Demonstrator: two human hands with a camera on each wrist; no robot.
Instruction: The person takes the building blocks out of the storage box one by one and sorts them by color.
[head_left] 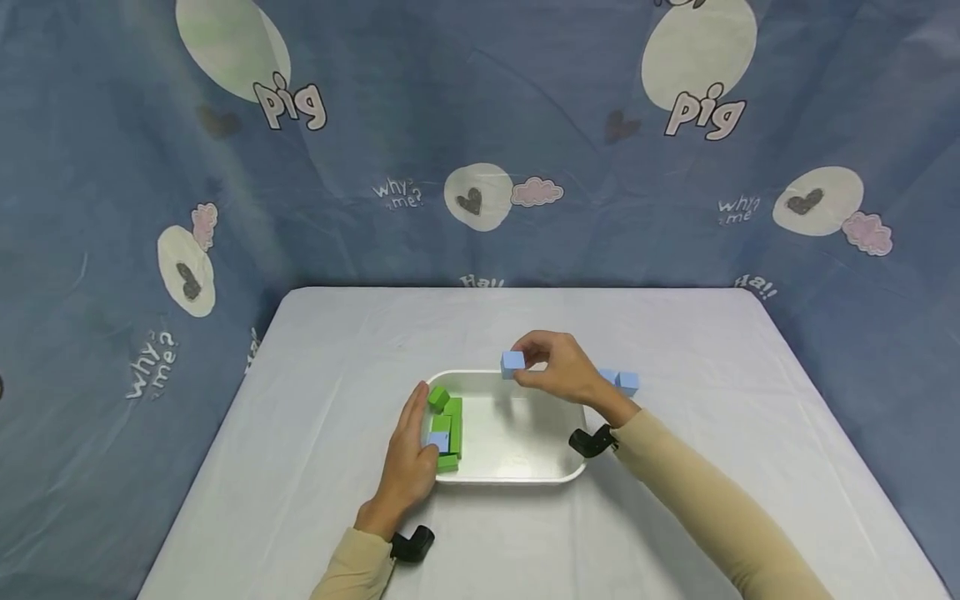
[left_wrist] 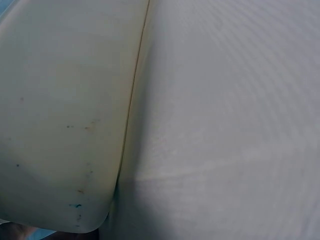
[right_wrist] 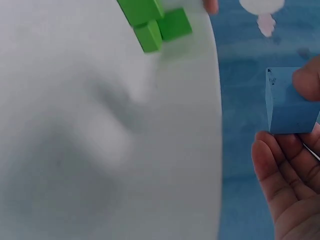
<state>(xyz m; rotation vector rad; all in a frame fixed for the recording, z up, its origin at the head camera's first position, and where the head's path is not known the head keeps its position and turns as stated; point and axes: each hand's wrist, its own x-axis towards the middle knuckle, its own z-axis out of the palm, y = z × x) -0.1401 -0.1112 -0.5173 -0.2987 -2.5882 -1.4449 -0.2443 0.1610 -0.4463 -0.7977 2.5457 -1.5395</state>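
Between thumb and fingertips, my right hand point(head_left: 558, 367) pinches a light blue cube point(head_left: 512, 364), held above the far rim of a white tray point(head_left: 517, 480). The right wrist view shows the thumb on one face of the cube and the fingertips on the opposite side. My left hand point(head_left: 407, 467) lies along the tray's left side, fingers straight, thumb at the rim. Beside it, inside the tray, are several green blocks point(head_left: 455, 425) and another blue block point(head_left: 438, 441). One green cube point(head_left: 438, 397) sits askew at the tray's far left corner.
Two more blue blocks point(head_left: 627, 382) lie on the white-covered table point(head_left: 675, 333) right of the tray, partly hidden by the right wrist. A blue patterned cloth point(head_left: 480, 100) hangs behind the table. Black wrist cameras point(head_left: 592, 441) sit on both wrists.
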